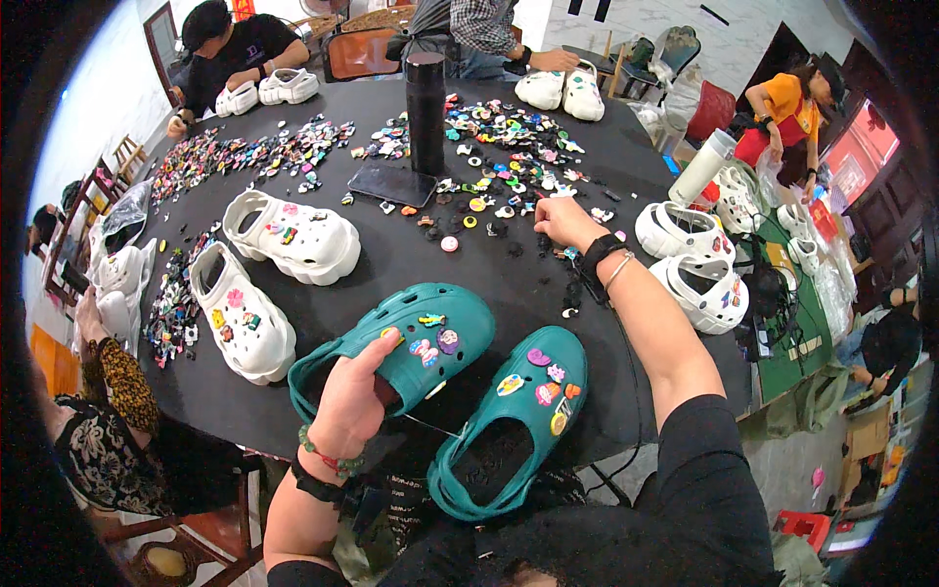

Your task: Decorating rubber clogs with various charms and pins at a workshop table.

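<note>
My left hand [350,393] grips a dark green clog [468,318] by its opening, thumb on top and fingers inside. Several colourful shoe charms sit on its upper. Close by on the right is the matching green clog [569,354], also dotted with charms; a thin tie seems to link the pair. My right hand [565,221] reaches over the table at the near edge of a scattered heap of shoe charms [514,147]. Its fingers are curled together; whatever they hold is hidden. A round pink charm [449,244] lies to its left.
White clogs [303,240] with charms stand at left, and another white pair [706,292] at right. A black bottle [425,112] and a phone [391,185] are mid-table on the black table [391,264]. A pale tumbler [702,166] stands beyond. Other people work around the table.
</note>
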The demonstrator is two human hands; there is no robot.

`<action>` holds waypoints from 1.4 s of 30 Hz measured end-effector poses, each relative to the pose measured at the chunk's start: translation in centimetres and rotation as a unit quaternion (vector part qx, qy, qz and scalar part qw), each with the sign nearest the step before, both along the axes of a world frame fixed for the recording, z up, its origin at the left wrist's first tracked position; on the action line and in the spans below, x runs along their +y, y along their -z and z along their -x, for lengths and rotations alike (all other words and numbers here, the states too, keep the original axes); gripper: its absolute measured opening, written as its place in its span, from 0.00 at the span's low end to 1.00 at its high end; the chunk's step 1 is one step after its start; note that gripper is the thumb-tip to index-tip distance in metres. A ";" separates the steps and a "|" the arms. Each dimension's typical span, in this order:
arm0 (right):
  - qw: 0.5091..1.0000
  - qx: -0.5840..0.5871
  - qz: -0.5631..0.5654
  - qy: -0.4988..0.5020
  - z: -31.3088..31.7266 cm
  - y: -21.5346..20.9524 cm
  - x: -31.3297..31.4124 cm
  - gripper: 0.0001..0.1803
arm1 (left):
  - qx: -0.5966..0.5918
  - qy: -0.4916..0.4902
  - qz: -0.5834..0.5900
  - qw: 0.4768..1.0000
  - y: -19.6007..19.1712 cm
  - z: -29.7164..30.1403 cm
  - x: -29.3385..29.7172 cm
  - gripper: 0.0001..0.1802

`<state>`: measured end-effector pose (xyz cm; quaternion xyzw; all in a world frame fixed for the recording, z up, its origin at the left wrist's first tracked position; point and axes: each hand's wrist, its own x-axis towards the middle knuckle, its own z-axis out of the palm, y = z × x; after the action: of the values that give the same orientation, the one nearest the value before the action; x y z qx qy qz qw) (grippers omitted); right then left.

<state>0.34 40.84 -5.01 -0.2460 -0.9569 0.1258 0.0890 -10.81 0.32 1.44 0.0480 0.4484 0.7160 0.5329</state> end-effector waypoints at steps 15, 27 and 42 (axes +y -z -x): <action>0.981 0.080 0.131 -0.116 -1.2 -9.2 -9.0 0.06 | 0.013 0.019 -0.002 1.000 -0.3 0.1 0.2 0.20; 0.937 0.057 0.183 -0.293 -1.3 -12.4 -19.9 0.07 | 0.001 0.041 -0.025 0.999 0.5 0.6 0.3 0.19; 0.943 0.008 0.157 -0.295 -1.2 -11.6 -23.4 0.09 | 0.011 0.031 0.007 0.999 1.2 1.6 0.8 0.17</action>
<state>1.57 17.39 6.60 0.0371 -0.9541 0.2967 0.0162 -12.41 1.15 0.25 0.0654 0.4577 0.6952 0.5504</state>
